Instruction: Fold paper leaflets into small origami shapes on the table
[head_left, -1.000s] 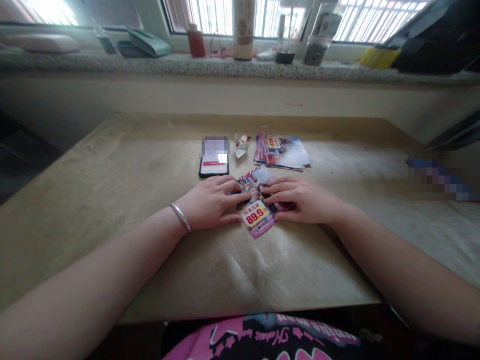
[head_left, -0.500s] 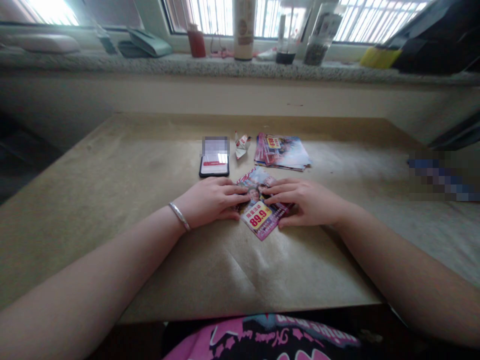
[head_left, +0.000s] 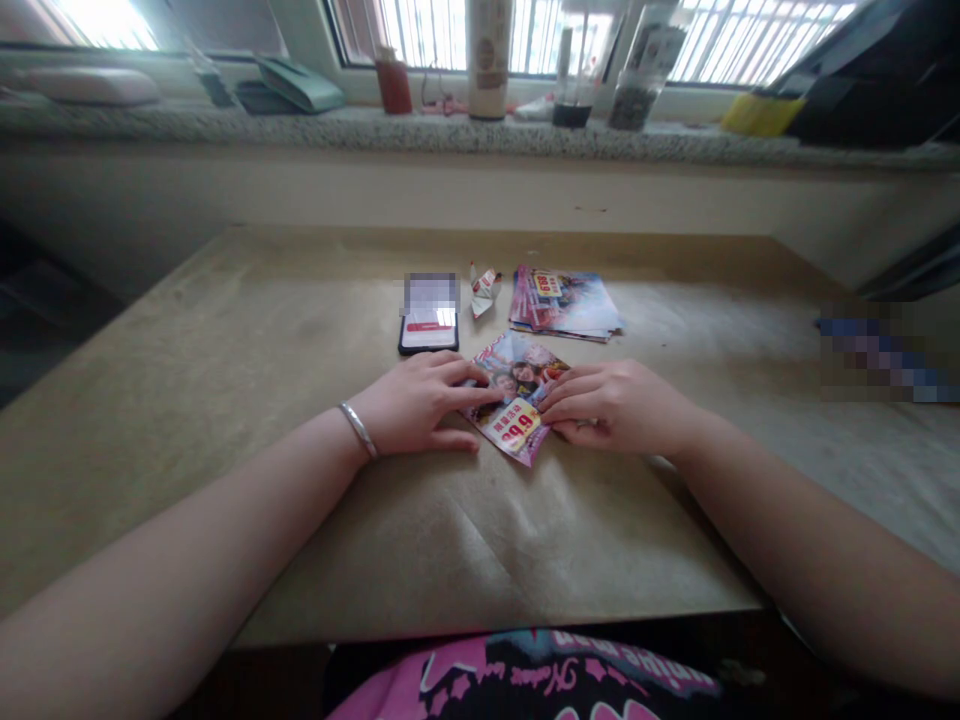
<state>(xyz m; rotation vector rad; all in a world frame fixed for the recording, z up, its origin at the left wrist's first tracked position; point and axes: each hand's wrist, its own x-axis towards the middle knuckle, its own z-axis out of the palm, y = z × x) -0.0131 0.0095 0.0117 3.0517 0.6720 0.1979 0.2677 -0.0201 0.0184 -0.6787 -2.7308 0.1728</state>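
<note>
A square printed flyer (head_left: pixel 517 375) with a yellow price patch lies cornerwise on the table in front of me. My left hand (head_left: pixel 431 402) rests flat on its left side, fingers apart, the index finger reaching toward the middle. My right hand (head_left: pixel 611 408) pinches the right corner between thumb and fingers, and the paper bends up there. That corner is hidden under the fingers. Beyond the flyer stand a small folded paper crane (head_left: pixel 484 292) and, to its right, a stack of similar flyers (head_left: pixel 566 302).
A phone (head_left: pixel 429 315) with a lit screen lies left of the crane. On the stone windowsill (head_left: pixel 420 130) stand several bottles, a teal case (head_left: pixel 300 85) and a yellow item (head_left: pixel 761 113). A blurred blue object (head_left: pixel 885 355) lies at the table's right.
My right hand has closed from lying flat into a pinch on the flyer's right corner, lifting and bending it. The near tip has shifted slightly right and up. My left hand stays nearly in place.
</note>
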